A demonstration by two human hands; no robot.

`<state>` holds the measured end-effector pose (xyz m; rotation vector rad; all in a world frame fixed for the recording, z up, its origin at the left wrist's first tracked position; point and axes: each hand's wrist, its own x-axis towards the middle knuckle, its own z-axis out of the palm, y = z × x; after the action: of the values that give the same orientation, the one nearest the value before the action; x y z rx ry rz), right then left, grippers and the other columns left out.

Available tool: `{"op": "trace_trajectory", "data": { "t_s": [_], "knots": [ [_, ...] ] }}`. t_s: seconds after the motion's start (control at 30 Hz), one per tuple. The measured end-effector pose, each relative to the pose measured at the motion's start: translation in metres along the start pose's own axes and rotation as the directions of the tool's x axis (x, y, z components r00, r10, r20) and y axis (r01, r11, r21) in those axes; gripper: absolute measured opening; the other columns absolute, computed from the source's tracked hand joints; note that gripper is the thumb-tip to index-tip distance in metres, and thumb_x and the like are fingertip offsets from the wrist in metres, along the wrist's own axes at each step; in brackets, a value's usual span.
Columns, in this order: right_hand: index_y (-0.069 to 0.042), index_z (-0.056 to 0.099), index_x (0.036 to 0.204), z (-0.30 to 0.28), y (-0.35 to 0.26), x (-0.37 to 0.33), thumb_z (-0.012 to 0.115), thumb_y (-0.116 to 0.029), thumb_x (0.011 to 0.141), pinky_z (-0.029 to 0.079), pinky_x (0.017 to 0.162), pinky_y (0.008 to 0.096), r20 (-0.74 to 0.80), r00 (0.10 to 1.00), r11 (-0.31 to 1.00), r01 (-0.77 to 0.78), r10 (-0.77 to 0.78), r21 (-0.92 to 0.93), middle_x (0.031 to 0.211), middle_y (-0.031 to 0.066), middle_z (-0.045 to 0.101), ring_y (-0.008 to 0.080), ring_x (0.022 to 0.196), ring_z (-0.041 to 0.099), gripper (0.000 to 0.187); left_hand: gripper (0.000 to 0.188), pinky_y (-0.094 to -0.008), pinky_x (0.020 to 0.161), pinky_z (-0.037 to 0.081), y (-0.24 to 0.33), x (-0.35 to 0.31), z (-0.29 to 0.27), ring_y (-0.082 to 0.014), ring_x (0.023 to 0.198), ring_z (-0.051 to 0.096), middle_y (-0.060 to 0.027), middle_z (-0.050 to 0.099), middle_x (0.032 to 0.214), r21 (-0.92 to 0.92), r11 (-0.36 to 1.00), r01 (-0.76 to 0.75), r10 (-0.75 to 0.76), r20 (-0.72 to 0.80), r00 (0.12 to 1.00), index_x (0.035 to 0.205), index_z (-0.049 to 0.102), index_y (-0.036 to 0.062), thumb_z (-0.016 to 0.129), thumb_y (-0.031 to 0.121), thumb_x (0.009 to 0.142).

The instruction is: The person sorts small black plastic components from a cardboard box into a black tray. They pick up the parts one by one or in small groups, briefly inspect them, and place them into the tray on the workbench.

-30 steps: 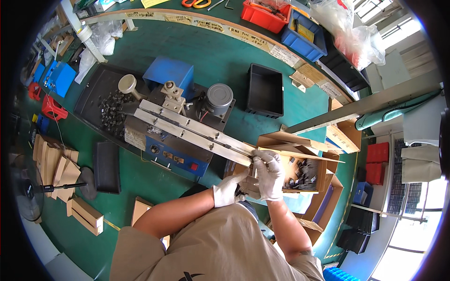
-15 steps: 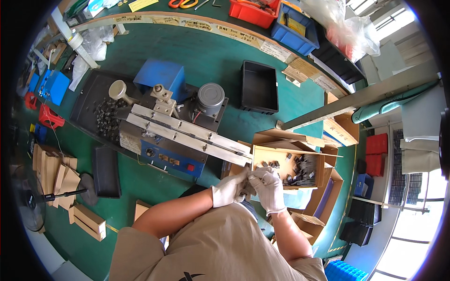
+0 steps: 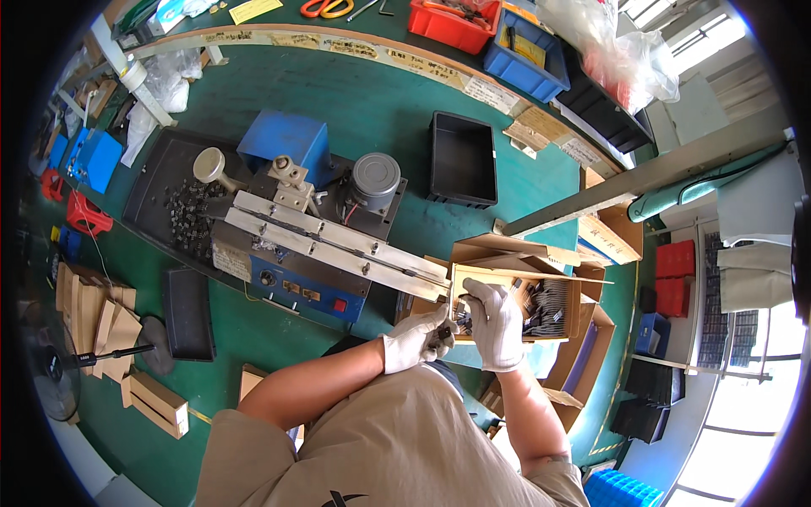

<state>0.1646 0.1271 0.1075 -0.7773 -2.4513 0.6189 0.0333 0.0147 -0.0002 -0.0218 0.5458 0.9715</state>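
My left hand (image 3: 414, 342), in a white glove, is closed around a small dark part (image 3: 445, 335) that shows at its fingertips. It is just below the end of the machine's metal rail (image 3: 338, 242). Also gloved, my right hand (image 3: 498, 328) hovers over the left part of an open cardboard box (image 3: 515, 276). Its fingers are bent together, and whatever they may hold is hidden. Inside the box, black electronic parts with metal legs (image 3: 547, 306) stand in rows on the right, while loose ones lie nearer my right hand.
The bench machine has a blue housing (image 3: 287, 145), a round motor (image 3: 376, 176) and a dark tray with a heap of small black parts (image 3: 190, 211). A black bin (image 3: 462, 160) stands behind. Cardboard boxes (image 3: 583, 359) surround the parts box, and a slanting metal post (image 3: 642, 186) rises at right.
My right hand has moved away from my left, slightly up and right, over the box. The dark part in my left hand now shows. The left hand has barely moved.
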Motion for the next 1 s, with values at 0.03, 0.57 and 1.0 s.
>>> {"op": "trace_trajectory", "data": {
  "t_s": [0.03,0.57,1.0],
  "knots": [
    [-0.005,0.067,0.114,0.001,0.001,0.004,0.066,0.007,0.084,0.054,0.08,0.0397,-0.004,0.999,0.999,0.045,-0.045,-0.016,0.098,0.0143,0.07,0.0327,0.09,0.067,0.032,0.045,-0.0217,0.064,0.047,-0.001,0.0,0.0,-0.0114,0.076,0.059,-0.0022,0.063,0.087,-0.004,1.0,-0.009,0.009,-0.011,1.0,0.103,0.064,0.0108,0.054,0.055,0.101],
    [-0.006,0.069,0.115,0.026,-0.007,-0.001,0.074,0.002,0.082,0.054,0.074,0.0377,-0.131,0.991,0.99,-0.024,0.042,0.136,0.09,0.0122,0.07,0.0298,0.081,0.067,0.034,0.057,-0.0263,0.058,0.042,-0.004,-0.006,0.001,-0.0163,0.077,0.06,-0.0062,0.066,0.104,0.004,0.996,-0.091,0.091,-0.025,0.996,0.117,0.062,0.01,0.041,0.062,0.103],
    [-0.005,0.074,0.099,0.008,-0.014,-0.024,0.074,-0.014,0.084,0.054,0.077,0.0423,0.199,0.956,0.977,-0.214,0.214,-0.021,0.088,0.0176,0.07,0.036,0.084,0.067,0.017,0.057,-0.0239,0.052,0.035,-0.002,0.006,0.008,-0.0129,0.067,0.056,-0.0068,0.071,0.094,0.032,0.994,-0.108,0.109,-0.053,0.993,0.124,0.061,0.0093,0.04,0.059,0.105]
  ]
}}
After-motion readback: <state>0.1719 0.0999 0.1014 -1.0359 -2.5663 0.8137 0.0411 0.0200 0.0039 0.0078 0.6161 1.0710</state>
